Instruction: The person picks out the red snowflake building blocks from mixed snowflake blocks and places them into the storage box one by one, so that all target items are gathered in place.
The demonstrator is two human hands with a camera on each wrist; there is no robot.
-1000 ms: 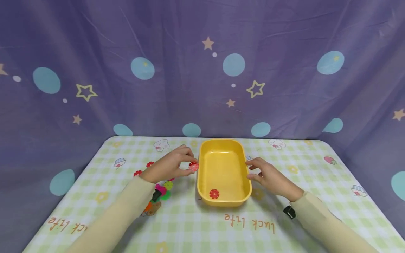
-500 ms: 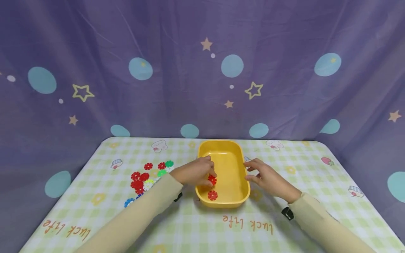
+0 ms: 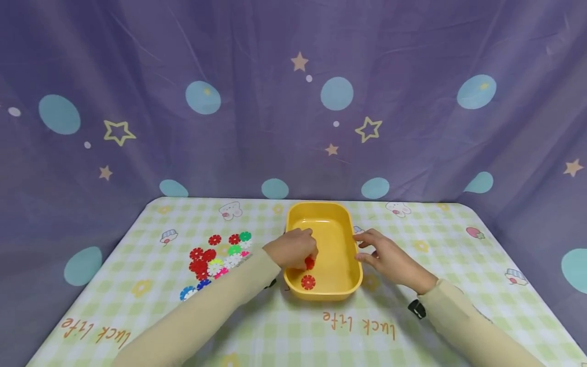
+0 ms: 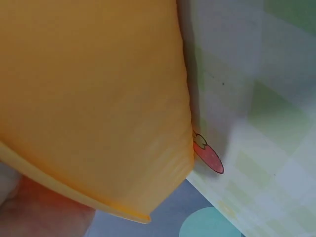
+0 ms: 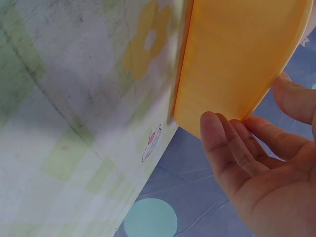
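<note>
A yellow plastic tray (image 3: 331,239) stands on the table, one red snowflake disc (image 3: 308,282) lying flat near its front left corner. My left hand (image 3: 293,248) reaches over the left wall into the tray, fingers bent down. It pinches a second red snowflake disc (image 3: 309,263), partly covered by the fingers. In the left wrist view the tray's outer wall (image 4: 94,98) hides most of that hand. My right hand (image 3: 390,257) is at the right side, thumb and index fingertip touching the tray's rim, the other fingers (image 5: 237,143) loosely bent beside the wall.
Left of the tray several loose snowflake discs (image 3: 198,267) lie in a spread of red, white, green, blue, pink and yellow, partly behind the left sleeve (image 3: 215,306). A checked cloth (image 3: 435,326) covers the table. A purple curtain (image 3: 257,142) hangs behind its back edge.
My left hand has carried a red snowflake disc rightward from beside the tray over its left wall and down inside. The right hand stays at the right rim.
</note>
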